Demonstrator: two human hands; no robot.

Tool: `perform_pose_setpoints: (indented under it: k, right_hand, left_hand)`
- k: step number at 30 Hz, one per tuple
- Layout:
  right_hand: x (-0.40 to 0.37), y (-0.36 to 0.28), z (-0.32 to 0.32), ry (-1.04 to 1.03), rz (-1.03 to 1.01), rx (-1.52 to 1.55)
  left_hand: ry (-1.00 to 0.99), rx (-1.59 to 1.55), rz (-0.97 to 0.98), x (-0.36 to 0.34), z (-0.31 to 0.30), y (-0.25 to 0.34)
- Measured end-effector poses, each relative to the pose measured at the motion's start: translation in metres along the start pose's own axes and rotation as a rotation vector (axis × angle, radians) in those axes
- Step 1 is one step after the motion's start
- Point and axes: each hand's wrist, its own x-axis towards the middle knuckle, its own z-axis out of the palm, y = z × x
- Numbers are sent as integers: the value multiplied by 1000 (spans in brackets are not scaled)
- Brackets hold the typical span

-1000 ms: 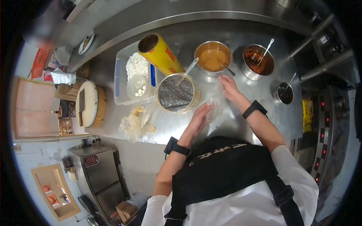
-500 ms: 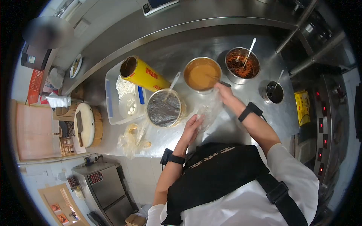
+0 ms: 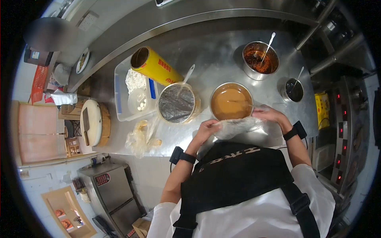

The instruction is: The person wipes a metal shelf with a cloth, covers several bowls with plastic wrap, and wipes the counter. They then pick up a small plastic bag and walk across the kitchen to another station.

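Observation:
A sheet of clear plastic film [image 3: 240, 126] stretches between my two hands along the near rim of a steel pot of light brown sauce [image 3: 231, 99]. My left hand [image 3: 208, 130] pinches the film's left end. The right end is in the closed fingers of my right hand [image 3: 272, 114], just right of the pot. A utensil's handle shows faintly in the sauce near that hand. Left of the pot stands a tub covered with plastic film [image 3: 176, 104], a white spoon [image 3: 189, 73] at its back. Behind it leans a yellow cardboard-core roll [image 3: 156, 65].
Two steel pots with spoons, one of red chili sauce [image 3: 260, 59] and one of dark liquid [image 3: 293, 90], stand right. A clear bin [image 3: 121, 99] and a crumpled plastic bag [image 3: 139, 139] are left. Beyond is a round chopping board [image 3: 94, 123] with a cleaver [image 3: 85, 127].
The sauce pot has come nearer and to the right. My right hand has moved right and down, away from the pot's utensil handle, and the bunched film is now spread wide between my hands.

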Motion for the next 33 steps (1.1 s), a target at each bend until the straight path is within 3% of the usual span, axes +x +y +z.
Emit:
perform_pose_setpoints:
  k: [2, 3, 5, 9, 10, 12, 14, 19, 21, 22, 24, 26, 27, 28, 29, 30, 31, 33]
  right_hand:
    - [-4, 0, -9, -103, -123, -347]
    - [-2, 4, -9, -104, -121, -346]
    - [9, 16, -6, 223, -270, -51]
    - [45, 22, -4, 298, -412, 31]
    - [53, 17, 1, 367, -414, 108]
    - [71, 10, 7, 436, -415, 184]
    - [91, 6, 8, 441, -539, 428]
    - [114, -9, -9, 365, -592, 278]
    - [116, -16, -10, 317, -632, 253]
    - [117, -18, -10, 242, -558, 207]
    - [118, -20, -7, 167, -482, 164]
    - [118, -15, -3, 188, -264, 330]
    - [117, -10, -2, 189, -261, 331]
    - [116, -4, -3, 191, -180, 398]
    - [111, -2, -3, 194, -102, 464]
    - [102, 0, -6, 196, -104, 462]
    - [81, -9, -6, 176, -184, 605]
    - [48, -11, -10, 228, -317, 706]
  left_hand:
    - [76, -39, 51, 0, -6, -2]
    - [199, -43, 110, 4, -9, -2]
    - [363, 0, 230, 15, -13, 1]
    - [504, -76, 439, 55, -9, 7]
    - [506, -78, 437, 58, -9, 11]
    - [454, -229, 241, 62, -6, 23]
    - [458, -246, 269, 72, -8, 24]
    - [521, -191, 328, 88, -10, 25]
    - [533, -190, 198, 96, -14, 16]
    - [536, -192, 195, 99, -14, 13]
    - [466, -550, 77, 105, -10, 7]
    - [472, -483, -20, 122, -25, -39]
    - [476, -414, -111, 128, -31, -55]
    - [473, -414, -111, 125, -30, -57]
    - [496, -221, -90, 118, -28, -62]
    - [518, -29, -68, 110, -25, -66]
    - [516, -30, -66, 98, -21, -62]
    - [429, -261, -29, 61, -10, -31]
